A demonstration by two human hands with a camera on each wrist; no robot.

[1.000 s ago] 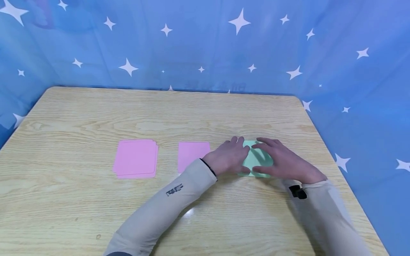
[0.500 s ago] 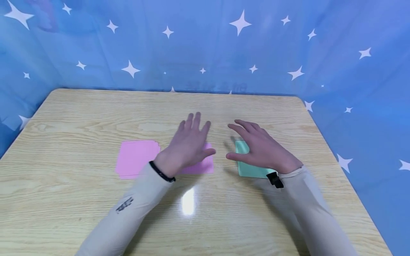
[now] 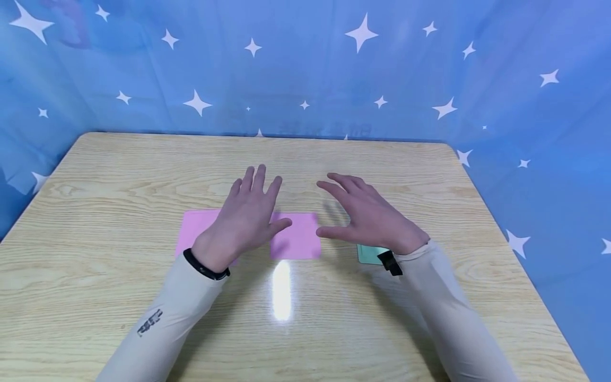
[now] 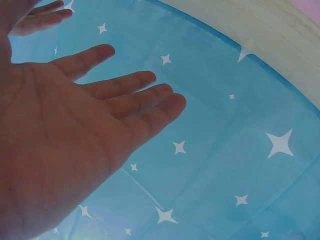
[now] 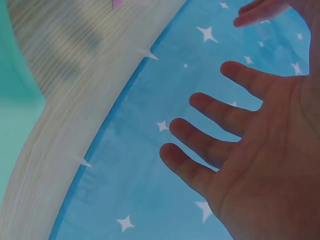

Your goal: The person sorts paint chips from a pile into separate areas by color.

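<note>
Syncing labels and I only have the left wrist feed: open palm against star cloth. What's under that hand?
Observer: In the head view, the left hand is over the right part of a pink paper stack. Its fingers are straight and it holds nothing.
Operator: Other hand?
Observer: The right hand is open too, with fingers spread above the wooden table. Nothing is in it.
Operator: Any more paper?
Observer: A single pink sheet lies flat between the two hands. A green paper shows only partly, beside the right wrist.
</note>
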